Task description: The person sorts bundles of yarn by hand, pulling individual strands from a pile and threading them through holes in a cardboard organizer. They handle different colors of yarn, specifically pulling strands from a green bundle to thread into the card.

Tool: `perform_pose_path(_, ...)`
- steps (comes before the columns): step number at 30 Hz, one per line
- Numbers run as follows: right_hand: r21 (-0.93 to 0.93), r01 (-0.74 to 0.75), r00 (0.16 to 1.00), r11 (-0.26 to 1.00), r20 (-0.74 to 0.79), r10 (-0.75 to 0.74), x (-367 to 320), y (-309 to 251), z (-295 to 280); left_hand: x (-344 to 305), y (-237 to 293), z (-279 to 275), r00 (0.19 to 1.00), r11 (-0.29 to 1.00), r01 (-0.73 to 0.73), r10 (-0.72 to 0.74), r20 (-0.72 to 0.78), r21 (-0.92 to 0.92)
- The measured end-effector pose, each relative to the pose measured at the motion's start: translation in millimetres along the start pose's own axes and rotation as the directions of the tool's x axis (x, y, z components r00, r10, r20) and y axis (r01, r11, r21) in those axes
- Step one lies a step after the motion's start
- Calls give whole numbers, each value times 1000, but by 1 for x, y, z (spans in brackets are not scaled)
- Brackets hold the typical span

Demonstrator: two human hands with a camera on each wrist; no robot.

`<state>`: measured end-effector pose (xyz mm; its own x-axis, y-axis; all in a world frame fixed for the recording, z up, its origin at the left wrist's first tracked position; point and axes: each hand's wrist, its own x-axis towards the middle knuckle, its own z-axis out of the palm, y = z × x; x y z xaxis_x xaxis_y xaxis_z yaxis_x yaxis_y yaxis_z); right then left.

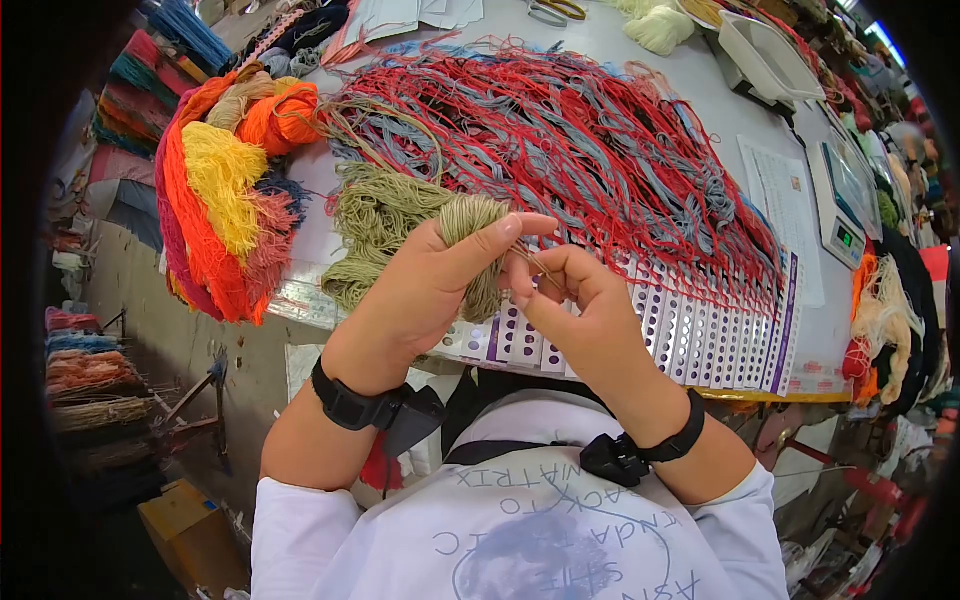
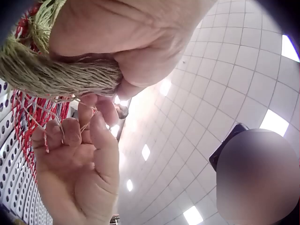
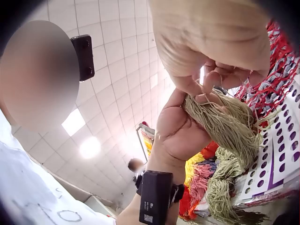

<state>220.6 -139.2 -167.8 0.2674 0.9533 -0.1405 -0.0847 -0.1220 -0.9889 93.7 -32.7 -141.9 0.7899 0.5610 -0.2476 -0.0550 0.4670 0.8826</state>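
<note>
An olive-green yarn hank (image 1: 385, 215) lies at the table's near edge, its upper loop raised in the left hand (image 1: 425, 275). The left hand (image 2: 126, 37) grips the bundle (image 2: 56, 75) between thumb and fingers. Close on its right, the right hand (image 1: 590, 315) pinches thin strands drawn from the hank between thumb and fingertips. In the left wrist view those strands run across the curled fingers of the right hand (image 2: 77, 173). In the right wrist view, the green yarn (image 3: 220, 122) hangs below the right hand (image 3: 211, 37), beside the left palm (image 3: 180, 131).
Red and grey-blue yarn (image 1: 540, 150) spreads behind the hands, over white cards with punched holes (image 1: 700, 335). Orange and yellow hanks (image 1: 225, 190) hang over the left edge. A digital scale (image 1: 840, 205) stands at right, scissors (image 1: 550, 10) at the back.
</note>
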Motion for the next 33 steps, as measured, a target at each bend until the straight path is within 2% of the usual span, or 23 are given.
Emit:
perform_pose_path(4, -122, 123, 992, 985, -18, -126, 6, 12, 0, 4, -3, -5, 999, 1000, -4, 4, 52, 6)
perform_pose_path(7, 25, 207, 978, 978, -39, -206, 11, 17, -3, 7, -5, -14, 998, 994, 11, -3, 66, -111)
perform_pose_path(9, 474, -144, 985, 869, 154, 79, 9, 7, -17, 10, -3, -40, 942, 982, 127, -75, 327, -141)
perform_pose_path(11, 666, -269, 903, 696, 426, -59, -5, -8, -55, 1, 7, -65, 957, 997, 57, -70, 280, 53)
perform_pose_path(13, 501, -39, 942, 865, 306, -134, -22, -16, -115, -5, 30, -100, 999, 984, 28, -25, -22, 175)
perform_pose_path(14, 498, 64, 981, 865, 129, -147, -38, -17, -147, 0, 29, -160, 1000, 1000, 3, -3, -5, 9)
perform_pose_path(16, 588, 152, 985, 795, -153, -75, -82, -13, -236, -13, 59, -220, 993, 945, -94, 68, -92, -312)
perform_pose_path(17, 643, 233, 942, 729, -334, -6, -109, -20, -272, -22, 77, -240, 972, 938, -169, 108, -208, -303)
perform_pose_path(18, 653, 294, 927, 698, -373, -42, -139, -19, -327, -30, 90, -278, 978, 881, -191, 133, -159, -433)
perform_pose_path(19, 656, 275, 954, 703, -278, -113, -180, -8, -401, -37, 100, -310, 980, 808, -200, 163, -115, -554)
perform_pose_path(20, 279, 403, 451, 872, -889, 76, -207, -21, -418, -41, 109, -324, 980, 807, -197, 162, -111, -556)
perform_pose_path(21, 608, 477, 755, 634, -653, 59, -275, -8, -507, -45, 118, -332, 947, 769, -313, 210, -242, -557)
perform_pose_path(22, 410, 551, 668, 727, -739, -89, -280, -15, -507, -46, 124, -334, 896, 725, -424, 247, -369, -543)
perform_pose_path(23, 189, 599, 567, 778, -786, -246, -289, -28, -500, -39, 124, -320, 900, 727, -415, 242, -362, -546)
perform_pose_path(24, 183, 599, 557, 779, -795, -242, -249, -41, -378, -25, 120, -289, 934, 725, -354, 243, -262, -590)
perform_pose_path(25, 202, 507, 561, 838, -815, -143, -196, -71, -361, -10, 111, -253, 957, 723, -289, 244, -159, -628)
perform_pose_path(26, 148, 415, 505, 898, -858, -93, -153, -71, -303, 5, 94, -211, 972, 775, -233, 164, -169, -588)
perform_pose_path(27, 159, 239, 561, 958, -828, -3, -110, -69, -238, 16, 74, -162, 979, 819, -174, 84, -186, -547)
perform_pose_path(28, -178, 76, 770, 981, -615, -171, -89, -48, -198, 20, 56, -110, 982, 957, -57, 2, -188, -285)
perform_pose_path(29, -622, 118, 849, 774, -341, -404, -59, -24, -170, 26, 30, -95, 989, 965, 123, -140, -56, -231)
perform_pose_path(30, -225, -140, 917, 964, -396, 41, -47, -19, -137, 28, 10, -72, 955, 938, 295, -297, 18, -184)
perform_pose_path(31, -221, -196, 936, 955, -334, 115, -32, -3, -111, 30, -7, -52, 891, 882, 454, -447, 82, -125)
perform_pose_path(33, -368, -195, 960, 909, -263, 100, -9, 25, -75, 31, -35, -29, 835, 838, 545, -544, 85, 16)
